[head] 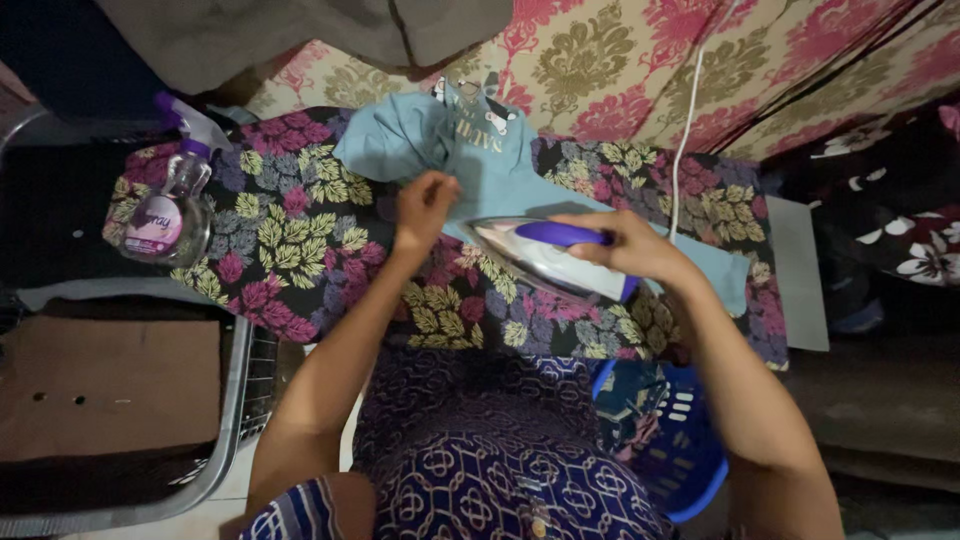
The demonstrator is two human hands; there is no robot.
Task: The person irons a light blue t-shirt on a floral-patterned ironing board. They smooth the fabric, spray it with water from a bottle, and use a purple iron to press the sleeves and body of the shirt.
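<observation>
A light blue garment (pixel 470 150) with a printed front lies across a floral-covered ironing board (pixel 290 240). My right hand (pixel 625 245) grips the purple handle of a white and purple iron (pixel 535 262), which rests on the garment with its tip pointing left. My left hand (pixel 425 205) pinches the blue fabric just ahead of the iron's tip. The iron's white cord (pixel 690 110) runs up and away behind the board.
A clear spray bottle (pixel 172 205) with a purple trigger stands on the board's left end. A blue laundry basket (pixel 680 440) sits below right of the board. A cardboard box (pixel 100 385) rests on a metal rack at left. Patterned fabric hangs behind.
</observation>
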